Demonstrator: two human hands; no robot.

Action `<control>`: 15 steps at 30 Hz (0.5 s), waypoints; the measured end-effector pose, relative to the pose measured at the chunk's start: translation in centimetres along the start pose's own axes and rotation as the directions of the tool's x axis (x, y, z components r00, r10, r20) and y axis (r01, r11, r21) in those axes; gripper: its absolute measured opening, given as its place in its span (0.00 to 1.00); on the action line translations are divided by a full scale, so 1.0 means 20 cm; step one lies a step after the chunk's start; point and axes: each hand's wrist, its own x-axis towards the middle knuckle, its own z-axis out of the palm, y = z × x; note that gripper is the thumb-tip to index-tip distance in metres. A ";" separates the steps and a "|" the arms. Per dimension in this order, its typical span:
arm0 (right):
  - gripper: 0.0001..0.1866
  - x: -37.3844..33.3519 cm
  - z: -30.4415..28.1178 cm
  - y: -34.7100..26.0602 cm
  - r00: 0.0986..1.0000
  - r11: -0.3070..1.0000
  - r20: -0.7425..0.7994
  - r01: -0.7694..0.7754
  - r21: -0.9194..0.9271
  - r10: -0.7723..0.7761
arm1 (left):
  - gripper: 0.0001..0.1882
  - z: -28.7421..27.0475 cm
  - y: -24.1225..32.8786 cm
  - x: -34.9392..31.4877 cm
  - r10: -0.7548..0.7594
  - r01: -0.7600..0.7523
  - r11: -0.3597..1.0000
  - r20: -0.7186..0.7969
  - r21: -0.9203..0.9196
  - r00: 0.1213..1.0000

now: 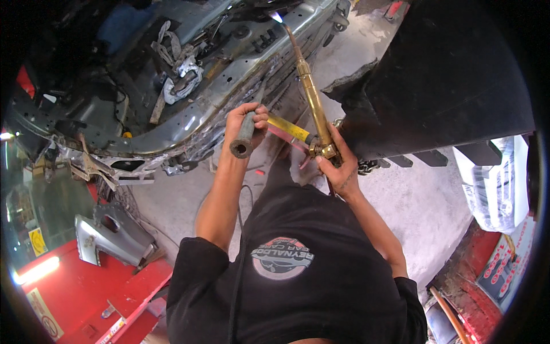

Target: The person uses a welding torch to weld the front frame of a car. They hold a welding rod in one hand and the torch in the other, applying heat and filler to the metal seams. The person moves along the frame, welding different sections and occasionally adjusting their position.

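My right hand (342, 166) is closed around the valve end of a brass gas torch (313, 97). The torch points up and away, and a small blue-white flame (277, 17) burns at its bent tip near the car body's edge. In my left hand (236, 118), the fingers wrap round a worn grey-green tubular handle (246, 133), its hollow end toward me. A thin pointed part shows beyond that fist; the tool's kind is unclear. Between both hands runs a yellow bar with a black end (289, 127), touching or passing behind the torch valves; I cannot tell which.
A stripped car body (217, 97) spans the upper left, with a crumpled cloth (182, 83) and loose tools inside. A large black panel (447, 86) stands at right, beside a chain (365, 167). A silver fender (112, 235) lies lower left, by a red surface (63, 286).
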 end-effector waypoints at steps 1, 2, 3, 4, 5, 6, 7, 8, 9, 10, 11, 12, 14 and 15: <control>0.40 0.00 0.00 0.02 0.999 0.999 -0.005 0.040 -0.023 -0.040 | 0.07 0.00 -0.01 0.00 0.006 -0.005 0.998 -0.023 0.056 1.000; 0.40 -0.01 0.00 0.02 0.999 0.999 -0.006 0.044 -0.021 -0.044 | 0.07 -0.01 -0.04 0.01 0.013 -0.007 0.994 -0.046 0.112 0.999; 0.40 -0.01 0.00 0.03 0.999 0.999 -0.006 0.049 -0.020 -0.049 | 0.06 -0.02 -0.07 0.01 0.022 -0.011 0.986 -0.067 0.165 0.997; 0.40 -0.02 0.00 0.01 1.000 1.000 -0.001 0.018 0.008 -0.018 | 0.06 -0.02 -0.14 0.00 0.035 -0.012 0.975 -0.099 0.220 0.995; 0.40 -0.02 0.00 0.00 1.000 0.999 0.005 -0.012 0.035 0.012 | 0.06 -0.01 -0.22 -0.02 0.050 -0.012 0.961 -0.129 0.275 0.990; 0.40 -0.02 -0.01 0.00 1.000 1.000 -0.001 0.008 0.010 -0.008 | 0.06 0.00 -0.28 -0.02 0.064 -0.010 0.944 -0.155 0.329 0.986; 0.40 -0.02 -0.01 0.00 1.000 1.000 -0.006 0.027 -0.015 -0.028 | 0.06 -0.02 -0.29 0.00 0.070 -0.018 0.943 -0.143 0.331 0.987; 0.40 -0.02 -0.02 0.00 0.999 0.998 -0.010 0.047 -0.041 -0.047 | 0.08 -0.07 -0.30 0.04 0.075 -0.027 0.943 -0.131 0.333 0.989; 0.40 -0.02 -0.02 0.00 1.000 0.999 -0.009 0.025 -0.030 -0.025 | 0.09 -0.09 -0.31 0.06 0.079 -0.034 0.942 -0.120 0.333 0.990; 0.40 -0.03 -0.02 -0.02 1.000 1.000 -0.007 0.003 -0.019 -0.004 | 0.12 -0.11 -0.31 0.09 0.064 -0.025 0.948 -0.112 0.317 0.992; 0.39 -0.03 -0.02 -0.04 1.000 1.000 -0.009 -0.025 0.015 0.025 | 0.12 -0.13 -0.31 0.12 0.069 -0.033 0.940 -0.094 0.340 0.993; 0.39 -0.04 -0.02 -0.06 0.998 0.997 -0.010 -0.054 0.050 0.055 | 0.11 -0.13 -0.31 0.12 0.076 -0.043 0.931 -0.079 0.362 0.994; 0.39 -0.04 -0.01 -0.09 0.992 0.979 -0.013 -0.124 0.165 0.128 | 0.10 -0.13 -0.31 0.16 0.079 -0.051 0.920 -0.056 0.389 0.995; 0.39 -0.05 -0.01 -0.10 0.992 0.979 -0.012 -0.122 0.162 0.125 | 0.10 -0.13 -0.31 0.17 0.076 -0.049 0.918 -0.053 0.393 0.996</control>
